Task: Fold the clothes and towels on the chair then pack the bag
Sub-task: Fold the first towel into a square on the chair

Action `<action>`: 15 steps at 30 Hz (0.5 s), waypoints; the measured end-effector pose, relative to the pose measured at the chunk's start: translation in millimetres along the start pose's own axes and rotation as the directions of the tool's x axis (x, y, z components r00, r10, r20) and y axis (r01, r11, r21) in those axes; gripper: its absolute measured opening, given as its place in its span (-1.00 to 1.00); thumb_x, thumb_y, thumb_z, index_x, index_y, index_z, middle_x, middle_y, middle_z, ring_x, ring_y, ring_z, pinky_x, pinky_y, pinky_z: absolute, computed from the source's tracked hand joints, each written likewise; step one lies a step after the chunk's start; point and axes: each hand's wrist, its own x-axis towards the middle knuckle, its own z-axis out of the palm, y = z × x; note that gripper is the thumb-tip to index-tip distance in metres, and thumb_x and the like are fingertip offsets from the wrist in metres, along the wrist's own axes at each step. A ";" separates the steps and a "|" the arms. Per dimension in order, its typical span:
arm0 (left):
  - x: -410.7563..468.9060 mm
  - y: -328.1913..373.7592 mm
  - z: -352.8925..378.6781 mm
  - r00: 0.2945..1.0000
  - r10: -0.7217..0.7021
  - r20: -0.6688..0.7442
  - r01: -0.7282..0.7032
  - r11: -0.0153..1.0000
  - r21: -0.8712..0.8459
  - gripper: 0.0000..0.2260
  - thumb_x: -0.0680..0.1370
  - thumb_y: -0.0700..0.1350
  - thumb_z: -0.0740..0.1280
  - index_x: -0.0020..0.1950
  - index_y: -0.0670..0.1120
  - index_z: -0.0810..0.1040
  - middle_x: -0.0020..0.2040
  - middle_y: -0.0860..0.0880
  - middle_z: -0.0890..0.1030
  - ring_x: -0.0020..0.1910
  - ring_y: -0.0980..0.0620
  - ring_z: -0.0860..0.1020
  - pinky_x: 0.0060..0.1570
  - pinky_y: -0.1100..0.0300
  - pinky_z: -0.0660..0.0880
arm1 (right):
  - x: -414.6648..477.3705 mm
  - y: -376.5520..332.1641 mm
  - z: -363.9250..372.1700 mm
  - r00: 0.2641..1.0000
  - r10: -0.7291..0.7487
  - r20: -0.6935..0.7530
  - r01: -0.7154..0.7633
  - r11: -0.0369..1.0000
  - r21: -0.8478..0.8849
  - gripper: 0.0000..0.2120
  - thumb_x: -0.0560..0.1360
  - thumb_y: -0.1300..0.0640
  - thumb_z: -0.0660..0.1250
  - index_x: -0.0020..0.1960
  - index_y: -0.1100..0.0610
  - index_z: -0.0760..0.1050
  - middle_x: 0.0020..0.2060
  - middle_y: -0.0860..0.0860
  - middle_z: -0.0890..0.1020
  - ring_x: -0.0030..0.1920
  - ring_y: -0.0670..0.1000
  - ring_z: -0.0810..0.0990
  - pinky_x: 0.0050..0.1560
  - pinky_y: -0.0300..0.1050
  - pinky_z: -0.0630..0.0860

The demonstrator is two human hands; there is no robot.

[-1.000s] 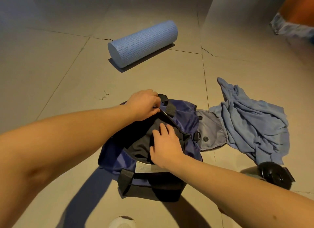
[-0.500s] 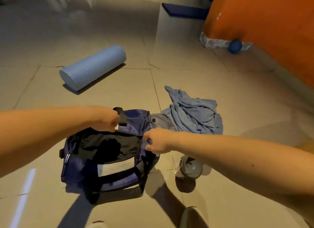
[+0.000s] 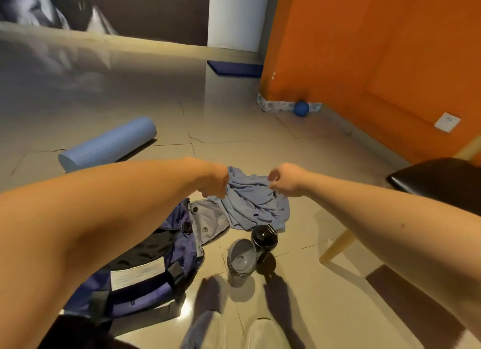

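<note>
A pale blue foam roller point(image 3: 108, 147) lies on the tiled floor at ten o'clock from the navy bag point(image 3: 140, 292), which sits open at the lower left with dark fabric already inside. The left hand point(image 3: 214, 181) is stretched out past the bag's far end with its fingers curled, right against the upper left corner of the blue cloth point(image 3: 256, 205). Whether it has actually caught the fabric, I cannot tell.

The cloth lies crumpled on the floor at one o'clock from the bag, touching its grey end flap. It looks thin, soft and light, so it should drape and sag rather than hold a shape. The two upper corners seem the sensible place to pinch it, so that it hangs flat for folding.

At six o'clock from the cloth stands a grey shaker cup point(image 3: 240, 255) with its black lid point(image 3: 264, 238) flipped back.

The right hand point(image 3: 285, 179) hovers curled over the cloth's upper right edge; contact is unclear. A dark chair point(image 3: 440, 178) sits at three o'clock.
</note>
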 end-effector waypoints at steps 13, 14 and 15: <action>202.0 2.7 50.7 0.999 0.018 -0.047 -0.013 0.994 0.107 -0.88 0.67 -0.12 0.21 -0.03 -0.12 0.45 -0.13 -0.11 0.43 -0.20 -0.11 0.38 -0.19 0.05 0.37 | 142.0 110.5 101.1 0.973 0.231 -0.020 -0.217 0.937 0.272 -0.71 0.60 0.25 0.28 0.29 0.30 0.54 0.18 0.29 0.62 0.08 0.28 0.64 0.13 0.23 0.61; 219.2 4.1 57.0 0.998 0.015 -0.055 -0.010 0.996 0.092 -0.89 0.67 -0.12 0.21 -0.02 -0.11 0.45 -0.13 -0.11 0.45 -0.19 -0.10 0.41 -0.20 0.05 0.40 | 155.9 116.7 110.8 0.970 0.242 -0.006 -0.230 0.927 0.295 -0.70 0.61 0.24 0.28 0.33 0.26 0.53 0.19 0.26 0.62 0.10 0.26 0.63 0.14 0.18 0.61; 237.1 6.1 63.5 0.998 0.010 -0.059 -0.005 0.998 0.070 -0.89 0.67 -0.11 0.22 -0.04 -0.09 0.45 -0.11 -0.10 0.48 -0.18 -0.10 0.44 -0.20 0.03 0.44 | 170.9 123.4 120.9 0.966 0.258 0.008 -0.246 0.914 0.322 -0.69 0.62 0.24 0.28 0.35 0.24 0.52 0.19 0.25 0.62 0.10 0.25 0.63 0.13 0.16 0.61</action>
